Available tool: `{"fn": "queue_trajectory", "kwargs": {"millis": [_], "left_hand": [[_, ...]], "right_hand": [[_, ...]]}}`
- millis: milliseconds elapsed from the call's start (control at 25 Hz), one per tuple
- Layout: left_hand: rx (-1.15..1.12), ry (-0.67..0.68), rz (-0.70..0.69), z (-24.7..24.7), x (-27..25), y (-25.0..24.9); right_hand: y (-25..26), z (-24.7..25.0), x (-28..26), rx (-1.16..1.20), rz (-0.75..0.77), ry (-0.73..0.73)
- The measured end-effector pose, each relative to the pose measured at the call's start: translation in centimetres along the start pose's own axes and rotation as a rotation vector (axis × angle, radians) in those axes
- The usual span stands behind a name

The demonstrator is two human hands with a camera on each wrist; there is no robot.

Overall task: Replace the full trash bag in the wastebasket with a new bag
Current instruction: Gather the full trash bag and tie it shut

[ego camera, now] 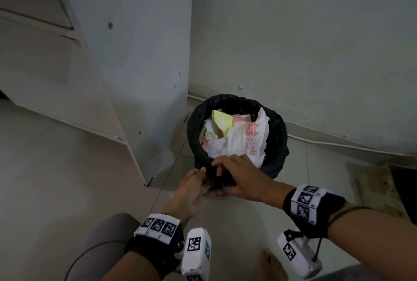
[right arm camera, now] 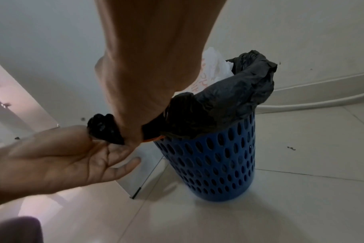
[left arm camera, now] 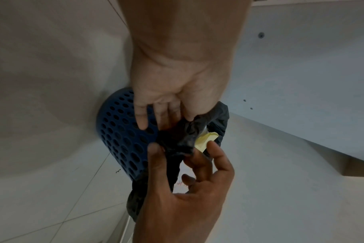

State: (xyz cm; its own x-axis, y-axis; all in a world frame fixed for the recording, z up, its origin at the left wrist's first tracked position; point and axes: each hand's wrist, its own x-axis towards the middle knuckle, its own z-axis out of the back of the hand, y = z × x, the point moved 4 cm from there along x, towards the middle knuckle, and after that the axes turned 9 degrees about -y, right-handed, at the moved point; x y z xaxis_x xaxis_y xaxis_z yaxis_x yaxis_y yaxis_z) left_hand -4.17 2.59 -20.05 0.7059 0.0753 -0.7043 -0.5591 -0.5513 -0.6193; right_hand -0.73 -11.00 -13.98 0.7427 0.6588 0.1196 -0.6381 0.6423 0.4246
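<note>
The black trash bag still sits in the blue perforated wastebasket, its mouth folded down over the rim, and it is filled to the top with a white printed plastic bag and a yellow wrapper. The job looks barely begun: the near side of the bag's edge is bunched up off the rim, while the far side still hugs it, and no fresh bag shows in any view. The left hand pinches a wad of the black film between thumb and fingers at the near rim; the right hand is curled over the same bunch right beside it, so the two hands are together, both clamped on the bag. What remains, I judge, is to free the rest of the edge, gather the mouth, lift the load out, and line the basket anew. The basket stands on the tiled floor in a corner, near the wall behind it and beside the side panel of a white cabinet to its left; a pale cable runs along the foot of the wall. Open floor lies toward the person and to the right, so the bag can come straight up and back, though a bare foot and a bent knee crowd the near side.
</note>
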Motion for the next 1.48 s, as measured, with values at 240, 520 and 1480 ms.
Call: {"fn": "queue_trajectory", "kwargs": {"millis": [240, 520, 1480], "left_hand": [[-0.255, -0.072, -0.079, 2.0, 0.7, -2.5], [-0.137, 0.075, -0.118, 0.6, -0.5, -4.7], [0.069, -0.077, -0.321, -0.6, 2.6, -12.0]], "right_hand": [[-0.8, 0.2, -0.5, -0.042, 0.026, -0.007], [0.9, 1.5, 0.8, 0.057, -0.07, -0.191], [-0.8, 3.1, 6.6, 0.241, -0.39, -0.003]]}}
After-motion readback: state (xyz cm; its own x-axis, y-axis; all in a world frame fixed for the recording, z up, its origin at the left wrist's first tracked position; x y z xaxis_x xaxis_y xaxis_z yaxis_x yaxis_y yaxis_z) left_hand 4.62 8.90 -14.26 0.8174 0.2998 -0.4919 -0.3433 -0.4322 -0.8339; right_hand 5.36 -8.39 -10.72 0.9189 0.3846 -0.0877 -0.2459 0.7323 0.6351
